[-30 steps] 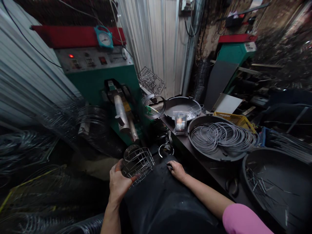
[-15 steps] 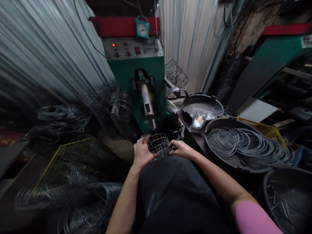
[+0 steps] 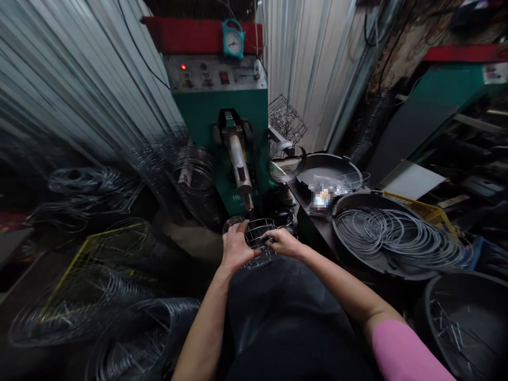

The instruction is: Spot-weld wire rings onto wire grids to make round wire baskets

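A small round wire basket (image 3: 257, 228) sits in front of me, just below the electrode tip (image 3: 248, 201) of a green spot welder (image 3: 194, 111). My left hand (image 3: 236, 248) is wrapped around its left side, fingers over the rim and thumb at the near wall. My right hand (image 3: 283, 242) is closed in a pinch above the right part of the basket. Something small and dark is between those fingers, too blurred to name. My dark apron (image 3: 293, 301) lies just behind the basket.
On the right, a grey tub (image 3: 341, 248) holds many wire rings; another tub (image 3: 431, 291) contains loose wire pieces. Wire coils (image 3: 159, 312) and a yellow-edged crate (image 3: 75, 264) crowd the left. A teal clock (image 3: 233, 42) hangs on the welder.
My right hand has moved left from the basket's right side to over its opening. My left hand keeps its hold. The view has shifted slightly.
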Demonstrator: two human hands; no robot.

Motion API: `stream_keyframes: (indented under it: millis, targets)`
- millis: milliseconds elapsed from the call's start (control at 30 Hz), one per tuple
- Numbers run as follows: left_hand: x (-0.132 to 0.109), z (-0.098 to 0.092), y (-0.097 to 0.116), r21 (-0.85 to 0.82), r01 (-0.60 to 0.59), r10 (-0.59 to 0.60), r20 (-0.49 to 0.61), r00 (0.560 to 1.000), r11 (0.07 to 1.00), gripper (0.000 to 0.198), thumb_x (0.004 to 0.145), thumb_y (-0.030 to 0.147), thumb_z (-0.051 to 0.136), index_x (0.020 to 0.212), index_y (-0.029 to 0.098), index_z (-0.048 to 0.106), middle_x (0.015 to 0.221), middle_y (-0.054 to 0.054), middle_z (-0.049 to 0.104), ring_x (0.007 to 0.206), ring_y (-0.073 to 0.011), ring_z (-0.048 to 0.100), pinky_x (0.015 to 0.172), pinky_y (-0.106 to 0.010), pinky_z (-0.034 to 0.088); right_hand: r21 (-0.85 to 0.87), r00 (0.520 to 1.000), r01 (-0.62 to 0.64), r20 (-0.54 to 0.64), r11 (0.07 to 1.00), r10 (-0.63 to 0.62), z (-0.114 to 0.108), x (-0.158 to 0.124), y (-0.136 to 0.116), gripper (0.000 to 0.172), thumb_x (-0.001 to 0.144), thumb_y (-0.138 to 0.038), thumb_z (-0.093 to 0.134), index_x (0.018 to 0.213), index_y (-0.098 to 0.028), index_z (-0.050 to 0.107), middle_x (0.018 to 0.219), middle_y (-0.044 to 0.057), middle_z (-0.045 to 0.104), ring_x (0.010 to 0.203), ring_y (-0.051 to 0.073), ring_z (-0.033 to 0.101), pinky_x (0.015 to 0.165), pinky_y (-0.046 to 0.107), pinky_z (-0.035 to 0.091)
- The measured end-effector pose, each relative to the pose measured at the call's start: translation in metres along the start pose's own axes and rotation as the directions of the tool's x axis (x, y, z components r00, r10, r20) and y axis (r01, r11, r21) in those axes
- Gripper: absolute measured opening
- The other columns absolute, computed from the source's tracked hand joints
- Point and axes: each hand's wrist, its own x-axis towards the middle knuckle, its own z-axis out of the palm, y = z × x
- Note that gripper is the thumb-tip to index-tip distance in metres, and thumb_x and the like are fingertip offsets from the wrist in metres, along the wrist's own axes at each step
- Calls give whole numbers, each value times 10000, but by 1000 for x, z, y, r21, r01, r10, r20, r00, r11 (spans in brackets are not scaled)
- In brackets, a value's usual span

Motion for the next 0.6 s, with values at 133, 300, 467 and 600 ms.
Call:
stream_keyframes:
  millis: [133, 300, 467, 600]
  targets:
    - [5, 2, -6, -75, 31, -31, 11, 999, 997, 898, 462, 367, 762, 1280, 222, 419, 1241, -78, 483, 1183, -284, 435, 983, -397, 357, 18, 987, 117, 112, 993, -118, -14, 3, 2, 220, 775, -152, 570, 967, -170, 677, 923, 35, 699, 879, 152, 640, 793, 249, 468]
    - [13, 2, -10, -89, 33, -32, 17, 999, 995, 940, 430, 397, 787, 1281, 218, 429, 1251, -84, 477, 1191, -288, 430, 995, -398, 350, -29, 974, 184, 139, 983, -178, -19, 8, 4, 286, 704, -154, 654, 990, -168, 666, 928, 45, 689, 878, 169, 640, 788, 259, 475]
    - [17, 1, -13, -109, 41, -39, 20, 999, 993, 971, 410, 394, 803, 1290, 236, 425, 1240, -75, 485, 1179, -293, 441, 986, -403, 360, -38, 973, 209, 113, 977, -204, -13, 14, 7, 216, 729, -105, 617, 928, -168, 674, 868, 39, 691, 829, 153, 646, 763, 249, 480]
    - [20, 1, -16, -125, 45, -43, 20, 999, 991, 966, 416, 367, 800, 1295, 243, 420, 1224, -68, 496, 1158, -286, 461, 975, -395, 373, -34, 969, 239, 73, 970, -236, -7, 18, 10, 179, 741, -105, 610, 898, -161, 675, 862, 47, 684, 830, 149, 644, 757, 241, 486]
